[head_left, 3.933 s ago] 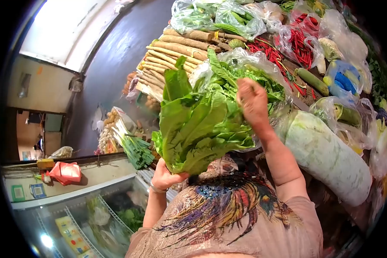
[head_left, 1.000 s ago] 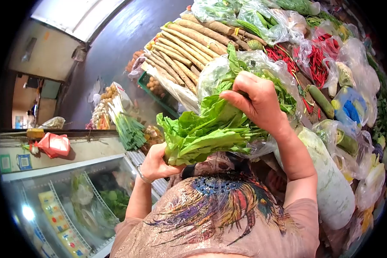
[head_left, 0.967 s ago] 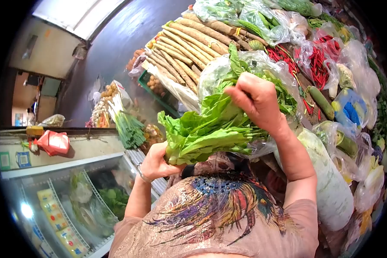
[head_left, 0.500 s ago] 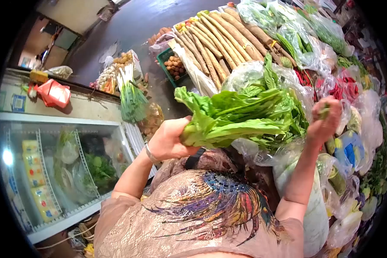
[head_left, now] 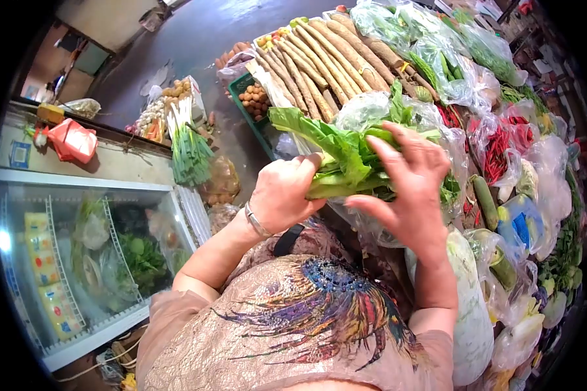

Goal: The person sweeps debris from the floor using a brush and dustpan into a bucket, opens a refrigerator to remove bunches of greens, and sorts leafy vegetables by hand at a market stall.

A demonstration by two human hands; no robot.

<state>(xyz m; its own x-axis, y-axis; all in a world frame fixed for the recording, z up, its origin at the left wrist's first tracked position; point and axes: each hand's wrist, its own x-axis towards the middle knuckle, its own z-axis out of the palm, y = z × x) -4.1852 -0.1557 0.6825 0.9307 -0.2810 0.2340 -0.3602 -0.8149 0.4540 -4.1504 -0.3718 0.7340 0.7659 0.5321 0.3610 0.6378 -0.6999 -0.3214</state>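
A bunch of leafy greens lies across the middle, in front of my chest. My left hand is closed round the left end of the bunch, and a metal bangle shows on that wrist. My right hand has its fingers spread, with the thumb pointing left, at the right end of the leaves; whether it touches them I cannot tell. Behind the bunch sits a clear plastic bag with more greens around it.
Long brown roots lie behind the greens. A large pale winter melon is at my right, near red chilies and a green cucumber. Spring onions and a glass-fronted cooler are at my left.
My right hand has come back from the far right to the leaves and opened. My left hand keeps hold of the bunch, which now looks more compact. The view has turned to the left.
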